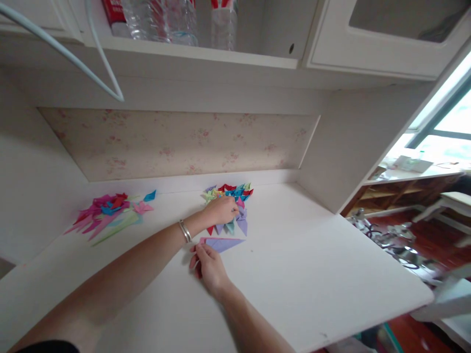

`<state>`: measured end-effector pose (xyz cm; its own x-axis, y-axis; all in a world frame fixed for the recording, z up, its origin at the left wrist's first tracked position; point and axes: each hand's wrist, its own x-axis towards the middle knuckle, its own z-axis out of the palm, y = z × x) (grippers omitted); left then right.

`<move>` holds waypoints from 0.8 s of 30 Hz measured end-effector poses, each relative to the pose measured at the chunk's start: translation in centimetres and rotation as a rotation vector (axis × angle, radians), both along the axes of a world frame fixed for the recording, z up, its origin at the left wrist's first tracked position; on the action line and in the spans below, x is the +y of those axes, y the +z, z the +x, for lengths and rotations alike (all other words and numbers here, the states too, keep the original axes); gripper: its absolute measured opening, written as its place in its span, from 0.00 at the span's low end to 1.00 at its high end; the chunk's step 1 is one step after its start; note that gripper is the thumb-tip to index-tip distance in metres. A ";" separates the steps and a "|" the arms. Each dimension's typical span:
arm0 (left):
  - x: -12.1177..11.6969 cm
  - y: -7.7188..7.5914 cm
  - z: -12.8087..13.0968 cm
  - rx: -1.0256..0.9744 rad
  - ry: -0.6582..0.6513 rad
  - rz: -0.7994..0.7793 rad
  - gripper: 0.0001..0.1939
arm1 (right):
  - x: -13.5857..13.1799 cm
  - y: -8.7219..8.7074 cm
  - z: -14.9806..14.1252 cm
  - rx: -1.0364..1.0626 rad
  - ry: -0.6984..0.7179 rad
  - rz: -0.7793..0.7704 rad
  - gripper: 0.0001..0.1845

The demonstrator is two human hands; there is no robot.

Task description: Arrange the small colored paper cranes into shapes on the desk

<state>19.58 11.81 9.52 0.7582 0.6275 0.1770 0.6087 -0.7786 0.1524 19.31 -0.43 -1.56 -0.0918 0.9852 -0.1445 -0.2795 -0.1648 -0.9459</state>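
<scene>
My right hand (209, 267) pinches the left end of a folded sheet of paper (222, 244), lilac with a pink edge, narrowing to a point at the right. Just beyond it, my left hand (221, 210), a silver bracelet (185, 231) on its wrist, is closed over a pile of colourful origami pieces (239, 192). Its fingertips are by a lilac folded piece (242, 220); whether they grip anything is hidden. Red, blue, green and yellow folded pieces show around this hand.
A second heap of folded paper (106, 211), mostly pink, lies at the left on the white tabletop (312, 274). Above is a shelf (206, 55) with plastic bottles (223, 24). A white cable (73, 56) hangs at the upper left. A side panel (353, 142) closes the right.
</scene>
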 end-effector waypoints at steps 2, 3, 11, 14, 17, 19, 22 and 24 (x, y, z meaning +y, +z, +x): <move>0.3 -1.1 0.8 0.009 0.020 -0.010 0.13 | 0.0 0.1 0.1 -0.030 0.002 0.000 0.23; 0.4 -1.5 1.1 0.010 0.029 -0.012 0.13 | 0.1 0.1 0.1 -0.044 0.002 0.003 0.22; 0.9 -3.2 1.6 0.028 0.082 -0.030 0.10 | 0.4 0.1 -0.3 -0.139 0.033 -0.004 0.22; 0.7 -3.2 1.3 0.023 0.076 -0.029 0.12 | 0.3 0.2 -0.2 -0.138 0.051 0.002 0.22; -0.1 -2.5 0.6 0.003 0.077 -0.019 0.14 | 0.3 0.1 0.0 -0.123 0.085 0.015 0.21; -1.2 -1.8 -0.3 -0.056 0.100 -0.022 0.15 | 0.2 0.0 0.1 -0.121 0.097 0.023 0.20; -4.0 -0.3 -2.8 -0.224 0.141 -0.063 0.15 | -0.1 0.4 0.3 -0.160 0.091 0.026 0.21; -6.5 0.5 -5.1 -0.341 0.168 -0.112 0.15 | -0.3 0.8 0.4 -0.184 0.089 0.030 0.22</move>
